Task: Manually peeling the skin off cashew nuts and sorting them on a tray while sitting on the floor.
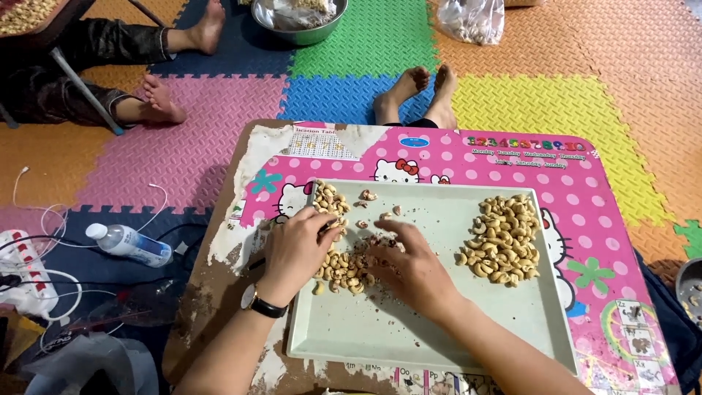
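Note:
A pale green tray [431,344] lies on a small pink patterned table [599,241]. My left hand [296,245], with a black wristwatch, rests at the tray's left edge and pinches a thin dark tool over a heap of cashew nuts [344,269]. My right hand [409,267] lies flat on the tray with its fingers spread, touching the same heap and the crumbs around it. More nuts [329,197] sit at the tray's top left. A larger pile of cashews [504,240] lies on the tray's right side, apart from both hands.
Coloured foam floor mats [365,51] surround the table. Another person's bare feet [417,95] rest beyond the table's far edge, and a second person's feet [164,99] lie at upper left. A metal bowl [300,22], a plastic bag [472,22], a water bottle [128,243] and a power strip [25,274] are on the floor.

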